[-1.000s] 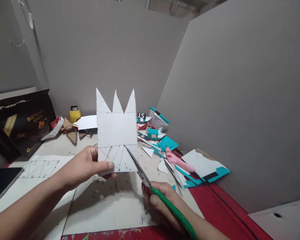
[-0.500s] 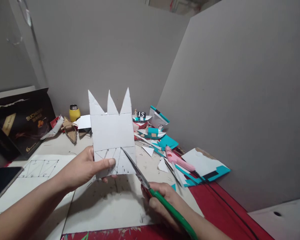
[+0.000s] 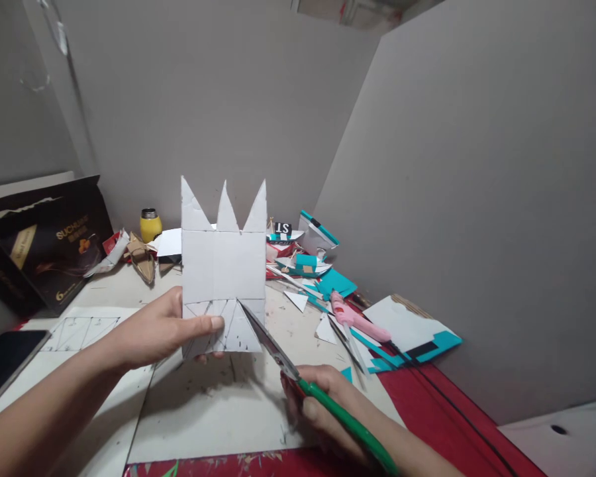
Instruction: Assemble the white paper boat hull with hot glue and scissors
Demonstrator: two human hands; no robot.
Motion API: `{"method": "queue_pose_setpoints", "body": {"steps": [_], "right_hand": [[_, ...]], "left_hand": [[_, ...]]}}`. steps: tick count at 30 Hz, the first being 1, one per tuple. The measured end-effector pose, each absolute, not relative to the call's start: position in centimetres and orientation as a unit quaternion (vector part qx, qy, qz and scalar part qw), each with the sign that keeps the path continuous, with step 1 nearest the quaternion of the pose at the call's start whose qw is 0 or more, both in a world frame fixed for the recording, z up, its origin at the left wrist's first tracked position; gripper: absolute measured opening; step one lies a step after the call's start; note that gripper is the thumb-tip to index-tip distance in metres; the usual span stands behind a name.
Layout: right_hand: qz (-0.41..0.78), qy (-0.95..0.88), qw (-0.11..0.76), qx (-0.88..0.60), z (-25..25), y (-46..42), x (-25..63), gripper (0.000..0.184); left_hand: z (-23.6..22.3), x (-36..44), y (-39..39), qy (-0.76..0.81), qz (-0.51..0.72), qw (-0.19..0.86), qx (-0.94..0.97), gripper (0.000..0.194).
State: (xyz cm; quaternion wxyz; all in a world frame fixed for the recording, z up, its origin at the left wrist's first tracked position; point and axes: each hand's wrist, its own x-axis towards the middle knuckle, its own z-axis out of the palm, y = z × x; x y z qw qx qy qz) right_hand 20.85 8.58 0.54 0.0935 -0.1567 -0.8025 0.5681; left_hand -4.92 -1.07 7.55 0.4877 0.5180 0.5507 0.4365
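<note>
Cannot see most fingers of L hand (image 3: 161, 334), behind white card (image 3: 223, 265) at ctr of frame; nor whole scissors (image 3: 288, 366), cut off at bottom edge. With L, pinching card at its lower left, btwn thumb and fingers. With R hand (image 3: 322, 422), gripping scissors w/ curled fingers; cannot tell opening of blades. On card, seeing three pointed tips at top, ruled lines across, slanting dark marks below.

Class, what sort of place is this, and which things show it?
Likely a small craft workspace: the right hand holds scissors, with a pink glue gun and model boats nearby.
</note>
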Motion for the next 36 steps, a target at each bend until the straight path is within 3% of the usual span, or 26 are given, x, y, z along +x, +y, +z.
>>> {"method": "queue_pose_setpoints", "body": {"steps": [6,14,21,29,36], "right_hand": [[0.573,-0.803,0.095,-0.136,0.1,9.0,21.1,0.056],[0.458,-0.863,0.126,-0.174,0.4,8.8,21.0,0.052],[0.392,-0.893,0.099,-0.199,0.1,7.9,20.8,0.034],[0.385,-0.894,0.112,-0.201,0.2,8.0,20.7,0.031],[0.383,-0.894,0.12,-0.201,-0.3,7.8,20.6,0.032]], "left_hand": [[7.1,-4.5,-0.5,0.51,0.556,0.485,0.443,0.022],[7.4,-3.0,-0.3,0.462,0.711,0.439,0.298,0.053],[6.4,-1.5,-0.4,0.451,0.718,0.453,0.276,0.059],[6.5,-1.4,-0.5,0.43,0.759,0.4,0.281,0.052],[5.8,-0.5,-0.6,0.46,0.729,0.414,0.293,0.051]]}}
